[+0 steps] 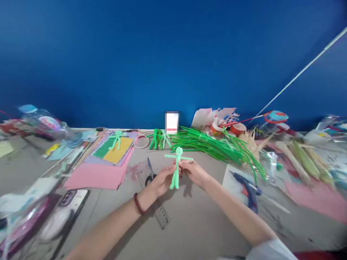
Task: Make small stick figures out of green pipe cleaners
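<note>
A light-green pipe-cleaner figure (178, 159) with a round head, outstretched arms and two thick legs is held upright above the table, mid-view. My left hand (165, 177) has its fingers closed on the figure's left side, by the body. On the other side, my right hand (193, 171) pinches it just below the arm. Some fingertips are hidden behind the figure. Below my left wrist lie a clear ruler (162, 213) and scissors (150, 173), partly covered by that hand.
Behind my hands are green pipe cleaners (208, 142) and darker green figures (156, 139). Pink paper (94, 176), coloured sheets and another light-green figure (116, 139) lie left, near a phone (74, 198). At right are a glue gun (247, 189) and corn cobs (305, 159). A blue wall (162, 61) rises behind.
</note>
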Tool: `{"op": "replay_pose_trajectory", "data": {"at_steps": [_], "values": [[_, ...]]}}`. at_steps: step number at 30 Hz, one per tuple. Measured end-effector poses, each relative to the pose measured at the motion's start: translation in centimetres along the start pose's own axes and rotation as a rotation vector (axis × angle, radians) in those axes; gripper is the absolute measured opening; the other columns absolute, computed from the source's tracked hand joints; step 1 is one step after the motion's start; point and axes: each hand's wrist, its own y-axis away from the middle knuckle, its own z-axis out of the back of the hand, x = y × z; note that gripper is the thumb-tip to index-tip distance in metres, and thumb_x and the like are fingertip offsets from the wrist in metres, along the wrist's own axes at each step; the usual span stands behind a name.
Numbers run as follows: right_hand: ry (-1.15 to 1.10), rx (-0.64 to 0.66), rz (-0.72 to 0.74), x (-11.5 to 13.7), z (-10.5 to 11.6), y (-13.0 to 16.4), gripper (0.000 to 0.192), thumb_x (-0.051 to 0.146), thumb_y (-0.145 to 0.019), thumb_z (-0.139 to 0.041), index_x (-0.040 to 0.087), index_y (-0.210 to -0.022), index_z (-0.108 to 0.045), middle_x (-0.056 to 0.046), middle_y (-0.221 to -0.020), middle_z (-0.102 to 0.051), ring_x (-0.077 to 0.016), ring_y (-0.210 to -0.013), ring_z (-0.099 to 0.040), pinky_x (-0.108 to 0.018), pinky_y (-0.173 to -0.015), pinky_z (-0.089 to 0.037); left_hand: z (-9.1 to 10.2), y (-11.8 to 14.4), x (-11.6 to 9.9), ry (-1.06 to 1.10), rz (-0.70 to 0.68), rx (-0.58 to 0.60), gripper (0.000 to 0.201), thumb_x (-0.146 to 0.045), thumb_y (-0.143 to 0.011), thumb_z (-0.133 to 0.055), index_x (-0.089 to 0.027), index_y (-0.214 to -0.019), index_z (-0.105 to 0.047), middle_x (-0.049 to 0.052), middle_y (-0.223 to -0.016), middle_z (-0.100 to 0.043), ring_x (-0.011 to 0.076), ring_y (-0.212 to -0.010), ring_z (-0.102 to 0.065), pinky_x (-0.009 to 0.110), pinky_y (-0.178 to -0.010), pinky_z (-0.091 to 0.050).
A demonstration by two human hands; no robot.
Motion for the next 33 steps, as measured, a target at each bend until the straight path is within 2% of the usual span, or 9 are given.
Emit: {"op": "replay_pose_trajectory", "data": {"at_steps": [7,10,14,22,26,29,33], "values": [[0.0,0.03,0.022,0.0,0.0,0.0,0.025,0.036,-0.067,-0.073,0.012,-0.074,-0.07,0.001,-0.057,-0.054,-0.0099,-0.055,-0.047,-0.024,-0.051,-0.038,0.0,-0.3,0.3,0.019,-0.033,0.022,0.021,-0.031,-0.066,-0.075,-0.014,-0.073,-0.065,0.003,-0.066,-0.063,0.0168,-0.071,-0.059,0.027,-0.066,-0.041],[-0.027,0.063,0.009,-0.1,0.1,-0.1,0.025,0.037,-0.068,-0.072,0.013,-0.076,-0.07,0.001,-0.058,-0.053,-0.009,-0.054,-0.046,-0.023,-0.052,-0.038,-0.1,-0.2,0.2,0.068,-0.003,0.038,0.019,-0.028,-0.065,-0.075,-0.013,-0.072,-0.064,0.002,-0.065,-0.061,0.0147,-0.067,-0.058,0.027,-0.067,-0.041],[-0.008,0.053,0.004,-0.2,0.1,-0.1,0.027,0.038,-0.069,-0.072,0.013,-0.078,-0.07,0.001,-0.06,-0.054,-0.0093,-0.055,-0.047,-0.023,-0.052,-0.038,0.1,-0.2,0.3,0.118,0.01,0.004,0.021,-0.025,-0.063,-0.077,-0.012,-0.069,-0.061,-0.001,-0.062,-0.057,0.0101,-0.06,-0.053,0.024,-0.064,-0.04],[0.105,0.043,0.072,-0.4,-0.1,-0.2,0.029,0.042,-0.072,-0.068,0.014,-0.08,-0.07,0.0,-0.062,-0.056,-0.011,-0.058,-0.048,-0.025,-0.057,-0.04,1.1,-0.7,0.9,0.072,-0.02,-0.022,0.022,-0.028,-0.067,-0.076,-0.013,-0.074,-0.061,-0.002,-0.062,-0.057,0.0082,-0.055,-0.051,0.021,-0.055,-0.039],[0.214,-0.039,0.189,-0.2,0.1,-0.4,0.027,0.041,-0.073,-0.066,0.019,-0.089,-0.067,-0.002,-0.078,-0.061,-0.0132,-0.071,-0.054,-0.027,-0.07,-0.043,0.9,-0.8,-0.2,-0.002,-0.071,-0.113,0.028,-0.033,-0.062,-0.078,-0.013,-0.073,-0.062,-0.001,-0.063,-0.059,0.0074,-0.05,-0.05,0.021,-0.049,-0.039],[0.37,-0.118,0.215,0.3,0.3,-0.3,0.026,0.044,-0.075,-0.062,0.019,-0.08,-0.065,-0.002,-0.078,-0.061,-0.0137,-0.074,-0.054,-0.026,-0.071,-0.042,0.8,-0.8,-1.8,-0.082,-0.17,-0.18,0.032,-0.036,-0.06,-0.079,-0.012,-0.077,-0.064,-0.003,-0.058,-0.057,0.0057,-0.045,-0.047,0.019,-0.044,-0.035],[0.473,-0.013,0.125,0.7,0.3,-0.2,0.036,0.05,-0.076,-0.058,0.016,-0.064,-0.062,-0.002,-0.064,-0.058,-0.0119,-0.061,-0.052,-0.025,-0.06,-0.041,1.2,-1.0,-3.1,-0.158,-0.297,-0.205,0.03,-0.037,-0.061,-0.078,-0.013,-0.074,-0.065,-0.003,-0.055,-0.054,0.0054,-0.046,-0.046,0.018,-0.045,-0.036]]}}
